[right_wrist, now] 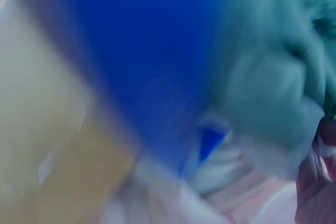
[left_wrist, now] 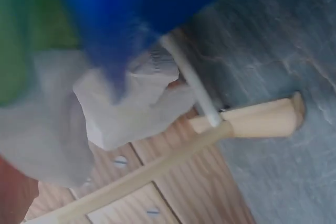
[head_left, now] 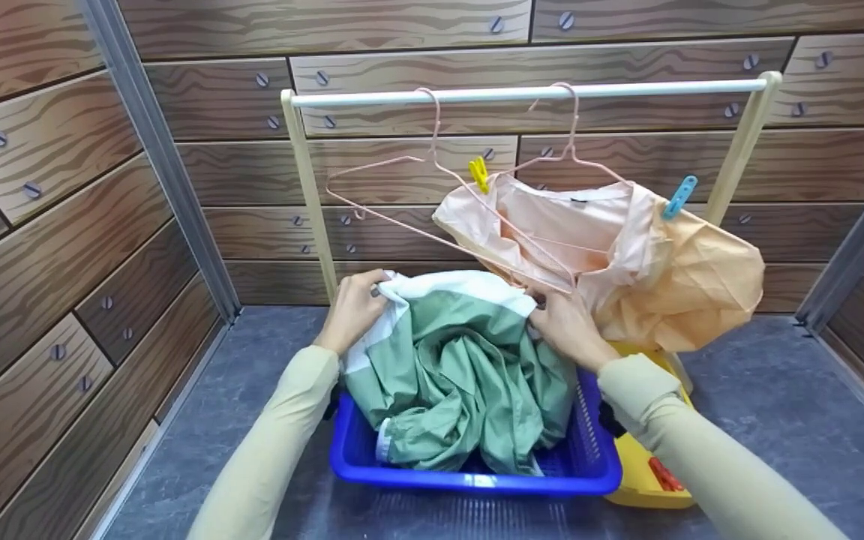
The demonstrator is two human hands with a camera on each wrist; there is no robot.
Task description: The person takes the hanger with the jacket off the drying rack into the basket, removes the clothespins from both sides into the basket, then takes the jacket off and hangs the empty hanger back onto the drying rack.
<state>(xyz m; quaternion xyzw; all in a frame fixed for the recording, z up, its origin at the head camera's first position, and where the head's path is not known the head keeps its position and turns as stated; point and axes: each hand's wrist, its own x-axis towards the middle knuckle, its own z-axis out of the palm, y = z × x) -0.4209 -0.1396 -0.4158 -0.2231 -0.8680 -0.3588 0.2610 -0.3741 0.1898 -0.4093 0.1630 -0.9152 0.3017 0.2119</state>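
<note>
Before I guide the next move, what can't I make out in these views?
Head: the floor of the blue basket, mostly covered by the green garment.
Head: what the red thing in the yellow tray is; small, partly behind the right sleeve.
Left wrist: the green garment's folds, blurred and cut off by the left edge.
Right wrist: what the blue shape is, too blurred.

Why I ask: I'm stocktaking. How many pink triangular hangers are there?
2. The left pink triangular hanger hangs empty on the round white rail; the right one carries the peach fabric garment. More may be hidden.
</note>
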